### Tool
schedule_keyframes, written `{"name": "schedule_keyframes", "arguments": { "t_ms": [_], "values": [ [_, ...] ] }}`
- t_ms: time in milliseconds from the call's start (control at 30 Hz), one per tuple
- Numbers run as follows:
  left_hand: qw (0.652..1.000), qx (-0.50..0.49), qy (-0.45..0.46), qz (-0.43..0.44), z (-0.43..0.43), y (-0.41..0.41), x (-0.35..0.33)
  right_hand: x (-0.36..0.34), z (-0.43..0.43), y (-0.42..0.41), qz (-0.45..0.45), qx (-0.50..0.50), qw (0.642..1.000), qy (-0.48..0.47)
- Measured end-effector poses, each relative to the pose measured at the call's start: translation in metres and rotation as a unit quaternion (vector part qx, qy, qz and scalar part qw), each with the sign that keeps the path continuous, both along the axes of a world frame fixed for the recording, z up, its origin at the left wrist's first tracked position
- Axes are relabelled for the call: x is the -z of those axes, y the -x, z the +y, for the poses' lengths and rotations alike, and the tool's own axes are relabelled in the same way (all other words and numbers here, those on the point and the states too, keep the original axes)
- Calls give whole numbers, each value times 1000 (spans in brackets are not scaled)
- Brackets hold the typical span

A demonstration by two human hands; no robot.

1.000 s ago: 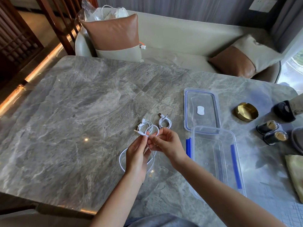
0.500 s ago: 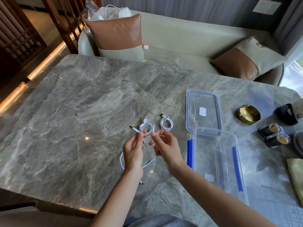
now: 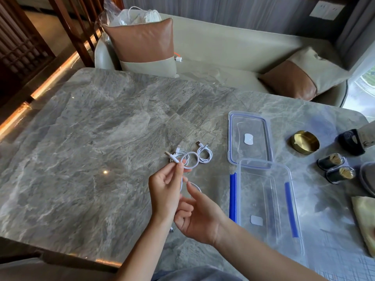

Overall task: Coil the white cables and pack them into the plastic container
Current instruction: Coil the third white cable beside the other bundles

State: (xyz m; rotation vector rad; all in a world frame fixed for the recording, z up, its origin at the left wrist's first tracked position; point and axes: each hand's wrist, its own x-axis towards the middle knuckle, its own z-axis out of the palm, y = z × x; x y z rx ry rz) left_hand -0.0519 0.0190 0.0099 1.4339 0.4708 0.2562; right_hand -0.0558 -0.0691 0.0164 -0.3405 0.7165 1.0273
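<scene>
While the left hand [image 3: 164, 191] pinches a white cable [image 3: 191, 159] near its USB plug between thumb and forefinger, one loop stands up above the fingers and the rest hangs down between the two hands. Right hand [image 3: 199, 217] sits just beside and below the left, palm up, fingers loosely spread, forefinger touching a lower loop of the cable but not clamped on it. Two coiled cables lie on the grey marble worktop [image 3: 85, 151] just past the hands: one [image 3: 180, 154] partly behind the held loop, the other [image 3: 205, 154] to its right, apart from it. Clear plastic container [image 3: 292, 199] with blue side clips stands open on the worktop right of the hands, no cable inside. Its lid [image 3: 230, 138] lies flat just beyond it, near edge overlapped by the container's rim. Brass ashtray [image 3: 304, 141] further right.
</scene>
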Motion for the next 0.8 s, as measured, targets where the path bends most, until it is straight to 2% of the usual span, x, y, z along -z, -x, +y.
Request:
{"name": "schedule_keyframes", "arguments": {
  "t_ms": [100, 333, 533, 633, 733, 800],
  "values": [
    [1000, 11, 17, 10, -1, 3, -4, -7, 5, 3, 23, 68, 997, 11],
    [998, 57, -5, -6, 15, 7, -10, -14, -1, 15, 67, 89, 990, 91],
    [991, 133, 9, 26, 20, 9, -13, -23, -15, 14, 111, 146, 982, 39],
    [987, 154, 39, 39, 24, 8, -14, -23, -23, 18, 93, 190, 977, -9],
    [983, 175, -9, 52, 27, 6, -13, -19, -32, 18, 49, 208, 976, -30],
    [977, 201, -50, 57, 29, 6, -11, -16, -34, 15, 1, 188, 982, -1]
  ]
}}
